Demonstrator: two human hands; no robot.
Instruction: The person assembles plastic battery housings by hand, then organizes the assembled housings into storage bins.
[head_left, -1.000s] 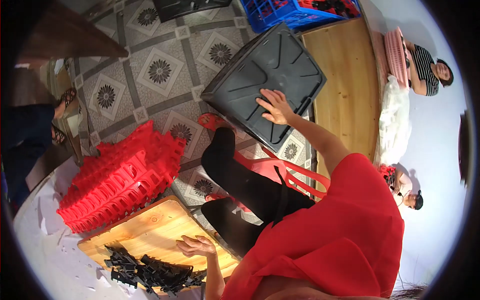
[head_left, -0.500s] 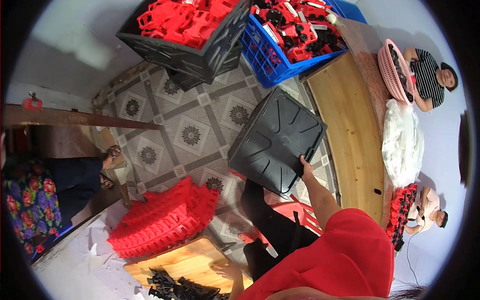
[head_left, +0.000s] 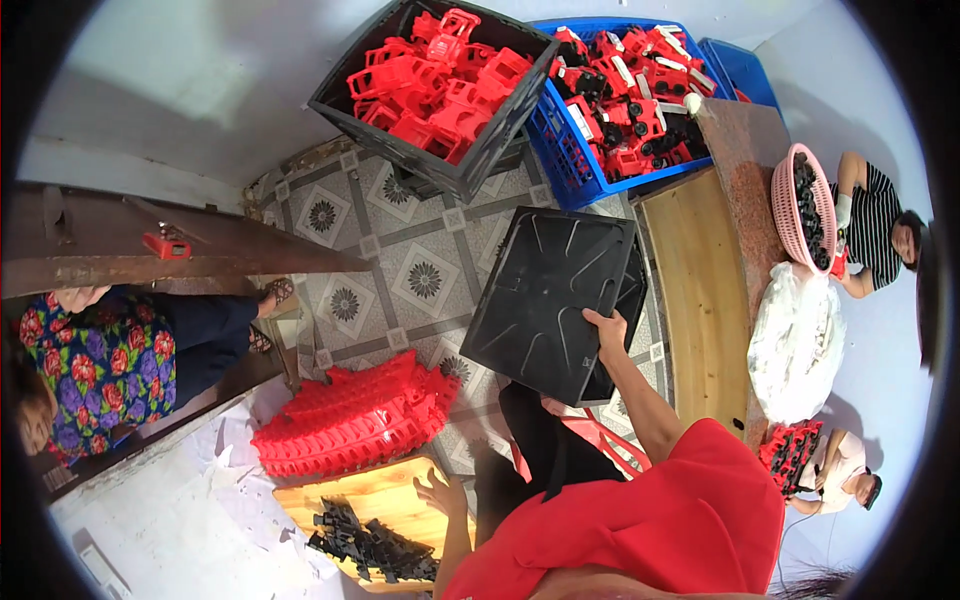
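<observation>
My right hand [head_left: 608, 332] grips the right-hand edge of a black ribbed plastic lid [head_left: 545, 300], fingers curled over its rim. The lid is shifted and tilted over a black crate [head_left: 634, 285] on the floor, whose side shows past the lid's edge. My left hand [head_left: 443, 495] is held at the near edge of a wooden board [head_left: 425, 470], fingers spread with nothing in them. Several black plastic parts [head_left: 370, 545] lie heaped on that board. Red moulded plastic parts [head_left: 355, 415] stand in stacked rows just beyond it.
Beyond the lid stand a black crate [head_left: 478, 165] of red toy-truck bodies and a blue crate [head_left: 590, 190] of red trucks. At right are a wooden bench [head_left: 690, 280], a pink basket [head_left: 783, 225] and a white plastic bag [head_left: 795, 340]. Other people sit right; one is by the door [head_left: 200, 245].
The lid has swung up and left off the crate with my right hand, exposing part of the crate's side. My left hand has risen a little over the board. The view has shifted.
</observation>
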